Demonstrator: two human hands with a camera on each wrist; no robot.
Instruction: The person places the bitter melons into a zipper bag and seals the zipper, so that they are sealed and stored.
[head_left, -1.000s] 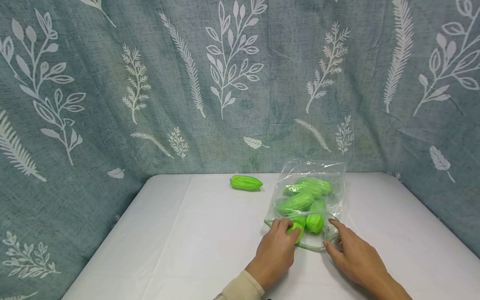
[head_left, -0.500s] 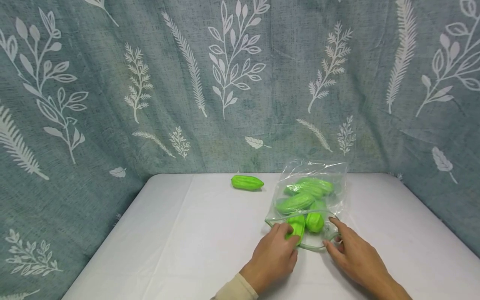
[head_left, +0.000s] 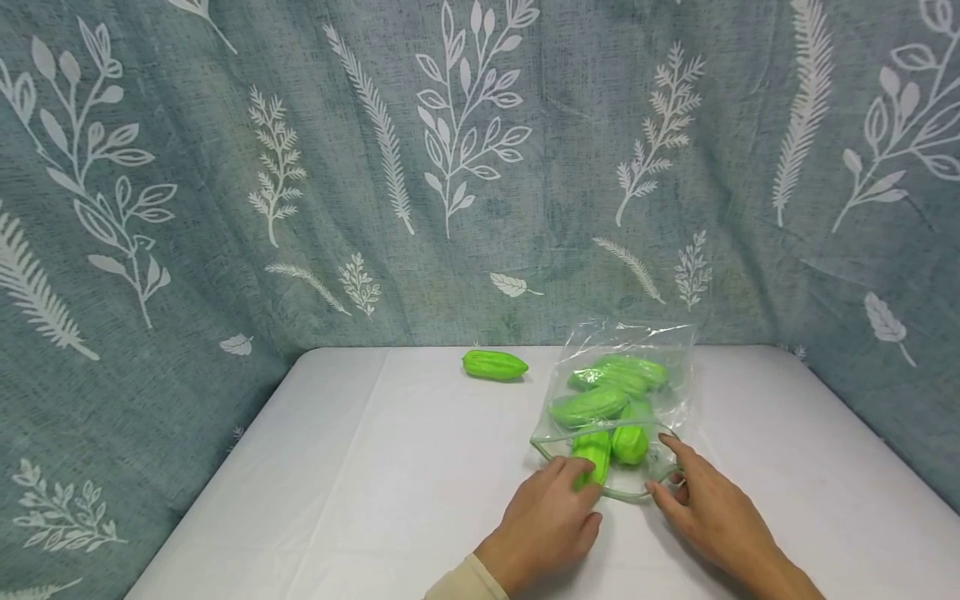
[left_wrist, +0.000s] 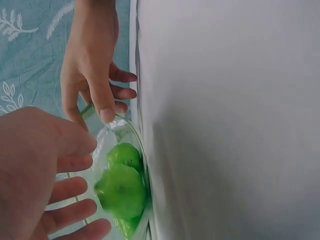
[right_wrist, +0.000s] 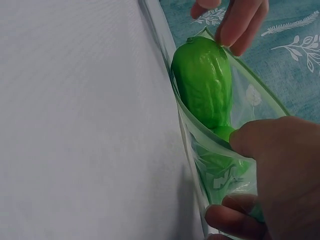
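Note:
In the head view a clear zip bag (head_left: 558, 350) lies at the right of the table, its green-edged mouth spread toward me. Inside are several bright green, ridged bitter-melon-like vegetables. The nearest green vegetable (head_left: 592, 454) sits in the mouth, its end at the rim. My left hand (head_left: 543, 517) is beside that end; in the left wrist view its fingers are extended and spread, holding nothing. My right hand (head_left: 712, 508) holds the right side of the bag's mouth, with the thumb on one side of the rim and fingers on the other, as the right wrist view shows.
Another green vegetable (head_left: 495, 365) lies outside the bag near the table's back edge. A white cloth covers the table (head_left: 390, 475). A blue-green curtain (head_left: 465, 275) with white leaf prints hangs behind and at both sides.
My left hand has drawn back a little toward me from the nearest green vegetable, uncovering more of it. My right hand stays at the bag's rim.

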